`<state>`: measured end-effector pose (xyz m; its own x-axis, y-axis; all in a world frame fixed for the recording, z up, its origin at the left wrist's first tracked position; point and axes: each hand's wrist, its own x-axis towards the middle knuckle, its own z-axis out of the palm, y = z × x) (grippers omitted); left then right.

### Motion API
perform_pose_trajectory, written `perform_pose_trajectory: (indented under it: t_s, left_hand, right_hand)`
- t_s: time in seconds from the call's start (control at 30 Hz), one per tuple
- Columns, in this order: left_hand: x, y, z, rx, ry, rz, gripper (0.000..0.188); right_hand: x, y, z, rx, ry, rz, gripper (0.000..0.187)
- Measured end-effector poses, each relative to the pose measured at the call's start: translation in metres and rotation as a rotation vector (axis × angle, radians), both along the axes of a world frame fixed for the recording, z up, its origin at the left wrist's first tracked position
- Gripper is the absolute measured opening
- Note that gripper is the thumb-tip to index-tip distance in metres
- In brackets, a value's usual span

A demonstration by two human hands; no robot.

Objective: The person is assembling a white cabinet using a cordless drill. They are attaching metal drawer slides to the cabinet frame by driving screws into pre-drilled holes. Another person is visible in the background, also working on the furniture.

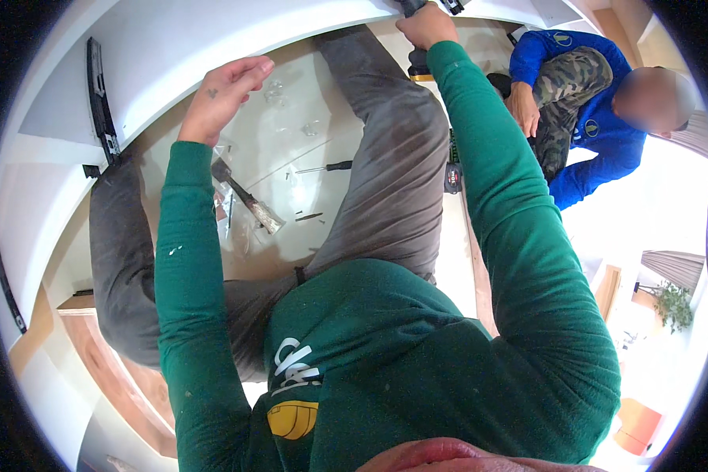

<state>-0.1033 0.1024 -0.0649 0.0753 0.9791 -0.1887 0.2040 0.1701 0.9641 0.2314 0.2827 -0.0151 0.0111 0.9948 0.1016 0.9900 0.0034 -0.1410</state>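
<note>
My right hand [429, 27] is wrapped round a cordless drill [420, 69], black with a yellow band at its base, against the white cabinet panel [236, 35] at the top. Part of the drill is cut off by the picture's edge. My left hand [222, 98] is raised in front of the same panel, its fingers bent in and the thumb laid against them. Whatever they may hold is hidden. A black drawer slide [98, 98] is fixed upright on the cabinet wall to the left of that hand.
On the floor between my legs lie a hammer [250, 203], a screwdriver [326, 167], small screws and clear plastic bags [274, 94]. Another slide [9, 289] is at far left. A co-worker in blue [590, 126] sits at right. A plant [672, 305] stands beyond.
</note>
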Motion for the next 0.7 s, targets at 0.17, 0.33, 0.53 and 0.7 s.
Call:
perform_pose_trajectory:
  t_s: [0.17, 0.33, 0.53, 0.7]
  left_hand:
    - [-0.002, -0.002, 0.004, 0.005, -0.004, -0.009, 0.059]
    - [0.001, -0.001, 0.000, 0.018, -0.041, 0.047, 0.060]
    - [-0.001, 0.002, -0.001, -0.007, -0.017, 0.034, 0.059]
    - [0.005, 0.001, 0.008, -0.025, -0.032, 0.043, 0.058]
  right_hand:
    - [0.000, 0.005, 0.003, -0.106, -0.043, -0.041, 0.062]
    - [0.009, 0.008, -0.012, 0.018, -0.029, -0.026, 0.064]
    - [0.012, -0.010, -0.002, 0.036, 0.008, -0.045, 0.067]
    - [0.014, -0.034, 0.004, 0.084, 0.034, 0.030, 0.067]
